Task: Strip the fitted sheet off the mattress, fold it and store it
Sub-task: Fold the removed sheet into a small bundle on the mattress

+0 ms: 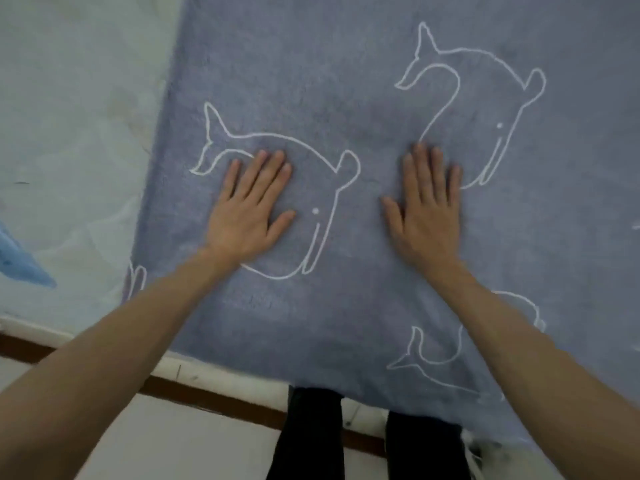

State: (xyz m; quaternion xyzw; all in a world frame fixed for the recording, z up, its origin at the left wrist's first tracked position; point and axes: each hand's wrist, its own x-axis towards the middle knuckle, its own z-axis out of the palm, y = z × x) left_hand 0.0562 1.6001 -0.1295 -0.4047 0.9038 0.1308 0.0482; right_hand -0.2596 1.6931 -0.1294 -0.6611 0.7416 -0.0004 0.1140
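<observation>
A grey-blue fitted sheet (346, 98) with white dolphin outlines lies spread flat over a pale mattress (69, 116). Its left edge runs diagonally down the mattress and its near edge hangs over the bed's front. My left hand (249, 206) lies flat on the sheet, palm down, fingers straight, over one dolphin drawing. My right hand (426, 209) lies flat the same way a little to the right, beside another dolphin. Both hands press on the cloth and grip nothing.
A dark wooden bed rail (207, 400) runs along the mattress's near side, with pale floor (173, 445) below it. My legs in dark trousers (311, 438) stand against the bed. A blue object (20, 261) pokes in at the left edge.
</observation>
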